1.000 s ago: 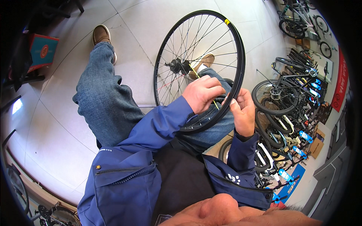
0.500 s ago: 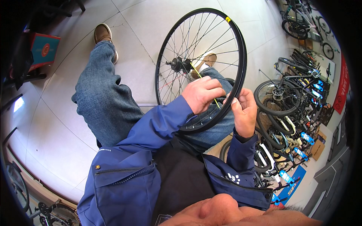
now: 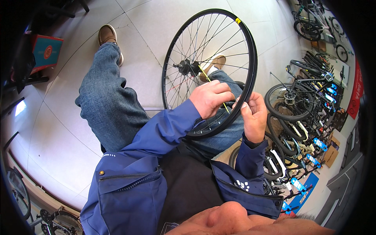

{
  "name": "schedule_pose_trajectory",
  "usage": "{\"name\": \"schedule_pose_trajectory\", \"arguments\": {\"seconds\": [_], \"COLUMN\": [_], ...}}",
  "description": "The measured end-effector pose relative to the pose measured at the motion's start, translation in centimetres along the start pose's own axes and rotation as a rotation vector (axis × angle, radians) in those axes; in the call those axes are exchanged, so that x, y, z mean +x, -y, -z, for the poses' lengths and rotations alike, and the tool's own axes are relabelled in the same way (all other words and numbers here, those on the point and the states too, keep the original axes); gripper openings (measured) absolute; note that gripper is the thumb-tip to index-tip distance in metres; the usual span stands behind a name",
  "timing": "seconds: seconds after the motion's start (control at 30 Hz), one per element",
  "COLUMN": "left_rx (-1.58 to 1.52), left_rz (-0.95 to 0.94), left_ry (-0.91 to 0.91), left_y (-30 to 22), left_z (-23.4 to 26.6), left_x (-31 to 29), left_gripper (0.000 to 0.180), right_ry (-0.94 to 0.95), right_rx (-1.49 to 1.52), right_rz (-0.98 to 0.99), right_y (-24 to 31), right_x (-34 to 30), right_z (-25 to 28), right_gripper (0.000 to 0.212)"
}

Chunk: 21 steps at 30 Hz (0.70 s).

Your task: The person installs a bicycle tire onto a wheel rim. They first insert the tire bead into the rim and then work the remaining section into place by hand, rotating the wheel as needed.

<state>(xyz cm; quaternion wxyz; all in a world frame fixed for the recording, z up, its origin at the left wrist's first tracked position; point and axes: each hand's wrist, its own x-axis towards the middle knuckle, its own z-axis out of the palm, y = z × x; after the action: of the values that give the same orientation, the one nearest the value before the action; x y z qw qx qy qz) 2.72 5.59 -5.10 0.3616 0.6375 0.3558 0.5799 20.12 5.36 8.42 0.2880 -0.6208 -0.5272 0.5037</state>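
A black bicycle wheel [image 3: 253, 58] stands tilted before me, its thin spokes running to a dark hub [image 3: 187, 67]. One yellow spoke [image 3: 204, 73] slants from the hub toward the lower right of the rim. Over that spoke my left hand [image 3: 211, 98] is closed, reaching in from the wheel's near side; its fingertips partly hide what they pinch. On the rim's outer edge, my right hand [image 3: 254, 115] is closed with bent fingers and thumb against the rim. One fingertip shows on the inner side, close to my left fingers. Anything small between the right fingertips is hidden.
Rows of bicycles [image 3: 293, 102] stand close on the right. A teal and red box [image 3: 47, 52] is at the far left, and part of another bicycle [image 3: 58, 221] shows at the lower left. My legs [image 3: 103, 94] are spread around the wheel on pale floor tiles [image 3: 145, 35].
Almost nothing differs. The wheel's top has shifted very slightly to the right, while both hands keep their hold at the same part of the rim.
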Motion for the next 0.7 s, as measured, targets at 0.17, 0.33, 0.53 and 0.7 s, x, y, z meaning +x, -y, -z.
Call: {"name": "schedule_pose_trajectory", "arguments": {"seconds": [0.17,0.33,0.53,0.7], "left_rx": [0.002,0.007,0.0,0.0], "left_rz": [0.005,0.013,0.008,0.007], "left_ry": [0.006,0.019,0.018,0.027], "left_y": [-0.05,-0.13,-0.03,0.02], "left_z": [-0.03,-0.1,-0.13,-0.06], "left_x": [0.04,0.05,0.06,0.08], "left_gripper": [0.039,0.038,0.038,0.04], "right_ry": [0.004,0.005,0.006,0.005], "right_rx": [0.012,0.012,0.028,0.017], "right_rz": [0.001,0.001,-0.002,-0.004], "right_y": [-0.1,-0.16,-0.18,-0.24], "right_x": [0.06,0.1,0.09,0.13], "right_z": [0.13,0.21,0.3,0.44], "right_gripper": [0.019,0.019,0.018,0.018]}}
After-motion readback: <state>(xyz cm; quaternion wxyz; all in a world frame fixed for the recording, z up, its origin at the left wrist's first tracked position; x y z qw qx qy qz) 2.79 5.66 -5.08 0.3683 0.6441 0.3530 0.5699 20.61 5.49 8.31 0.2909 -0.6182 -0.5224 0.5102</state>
